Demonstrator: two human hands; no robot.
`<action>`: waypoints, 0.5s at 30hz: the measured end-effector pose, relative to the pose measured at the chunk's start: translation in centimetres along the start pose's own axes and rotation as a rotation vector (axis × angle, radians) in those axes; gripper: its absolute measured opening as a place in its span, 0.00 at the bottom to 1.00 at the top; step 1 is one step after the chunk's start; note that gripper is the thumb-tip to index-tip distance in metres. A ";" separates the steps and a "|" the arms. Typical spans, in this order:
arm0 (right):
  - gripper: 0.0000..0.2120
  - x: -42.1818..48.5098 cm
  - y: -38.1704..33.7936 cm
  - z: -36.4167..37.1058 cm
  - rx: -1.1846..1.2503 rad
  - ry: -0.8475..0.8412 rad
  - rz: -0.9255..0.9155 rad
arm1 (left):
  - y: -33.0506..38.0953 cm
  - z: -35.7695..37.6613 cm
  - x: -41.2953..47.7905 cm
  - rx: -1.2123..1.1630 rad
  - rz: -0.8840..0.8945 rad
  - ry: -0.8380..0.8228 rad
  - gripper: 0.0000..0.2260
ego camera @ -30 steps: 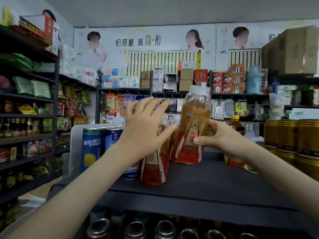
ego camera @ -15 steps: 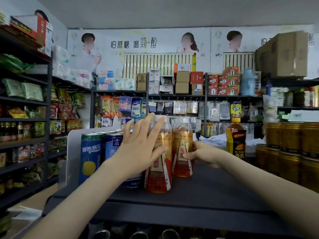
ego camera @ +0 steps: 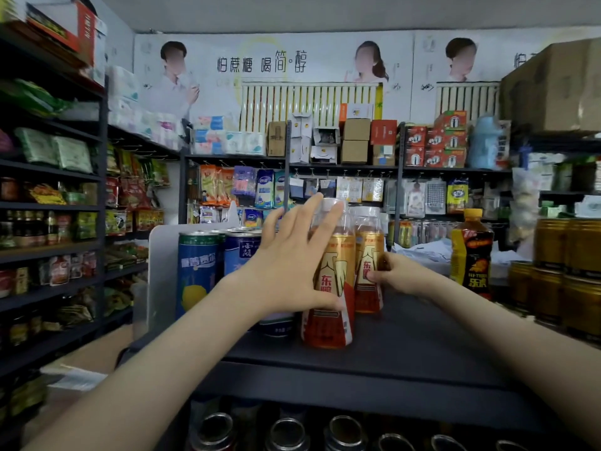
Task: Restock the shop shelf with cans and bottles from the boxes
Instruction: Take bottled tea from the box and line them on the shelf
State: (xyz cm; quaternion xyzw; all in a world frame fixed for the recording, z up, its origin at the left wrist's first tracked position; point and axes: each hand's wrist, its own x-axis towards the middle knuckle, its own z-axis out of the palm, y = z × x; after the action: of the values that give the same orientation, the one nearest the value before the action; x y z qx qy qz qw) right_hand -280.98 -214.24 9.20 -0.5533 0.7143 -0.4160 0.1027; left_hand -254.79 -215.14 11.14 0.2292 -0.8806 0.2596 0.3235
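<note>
As two amber tea bottles stand upright side by side on the dark shelf top (ego camera: 406, 346), a person's hands reach in from the near edge, one on either side of them. The left hand (ego camera: 292, 271) lies flat against the left flank of the near bottle (ego camera: 330, 320). Its fingers are straight and spread up towards the clear cap, the thumb rests low on the red-and-gold label, and nothing curls round the bottle. The right hand (ego camera: 401, 276) comes in from the right, its fingers (ego camera: 379, 275) curled and pinching the lower label of the far bottle (ego camera: 367, 249). That bottle stands just behind and to the right of the near one, the two touching or very nearly so. Left of the pair, tall blue cans (ego camera: 196, 271) cluster against a white divider (ego camera: 159, 255), partly hidden by the left wrist. Well to the right stand a dark bottle (ego camera: 471, 255) with a yellow cap and stacked gold cans (ego camera: 569, 255). Below the shelf's near lip, can tops (ego camera: 286, 432) show on the tier beneath. Packed shelves of snacks and boxes line the far wall under a poster (ego camera: 260, 65).
</note>
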 end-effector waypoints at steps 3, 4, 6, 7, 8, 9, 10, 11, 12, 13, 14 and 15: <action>0.14 0.1 -0.1 0.3 -0.019 0.017 0.051 | -0.1 0.0 -0.2 -0.012 -0.007 -0.002 0.56; 0.14 0.1 0.0 0.4 -0.038 0.018 0.064 | 0.0 0.1 -0.3 -0.015 -0.007 -0.005 0.56; 0.13 -0.1 -0.3 0.4 -0.067 0.011 0.076 | -0.1 0.2 -0.4 -0.019 -0.006 -0.006 0.56; 0.13 -0.2 -0.4 0.4 -0.064 0.009 0.077 | -0.2 0.2 -0.4 -0.019 -0.007 -0.004 0.56; 0.13 -0.2 -0.6 0.4 -0.057 0.010 0.076 | -0.3 0.3 -0.4 -0.016 -0.008 0.001 0.56; 0.13 -0.4 -0.8 0.4 -0.052 0.008 0.073 | -0.5 0.3 -0.4 -0.013 -0.008 0.008 0.56; 0.13 -0.4 -0.8 0.4 -0.048 0.005 0.074 | -0.6 0.3 -0.4 -0.012 -0.010 0.011 0.56; 0.13 -0.6 -0.7 0.2 -0.037 0.003 0.079 | -0.7 0.3 -0.4 -0.011 -0.012 0.009 0.56; 0.13 -0.7 -0.6 0.0 -0.025 0.004 0.086 | -0.7 0.3 -0.4 -0.010 -0.014 0.003 0.56; 0.13 -0.9 -0.3 -0.4 -0.017 0.007 0.097 | -0.7 0.2 -0.4 -0.009 -0.014 -0.003 0.56; 0.11 -1.1 -0.1 -0.8 -0.001 0.006 0.104 | -0.5 0.2 -0.3 -0.007 -0.014 -0.011 0.56; 0.09 -1.4 0.0 -1.1 0.034 -0.006 0.110 | -0.4 0.2 -0.3 -0.005 -0.014 -0.020 0.56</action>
State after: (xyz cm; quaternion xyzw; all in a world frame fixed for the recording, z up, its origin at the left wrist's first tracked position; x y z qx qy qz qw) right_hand -281.11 -212.52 9.46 -0.5127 0.7360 -0.4203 0.1370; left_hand -254.42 -215.48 10.96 0.2372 -0.8827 0.2530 0.3172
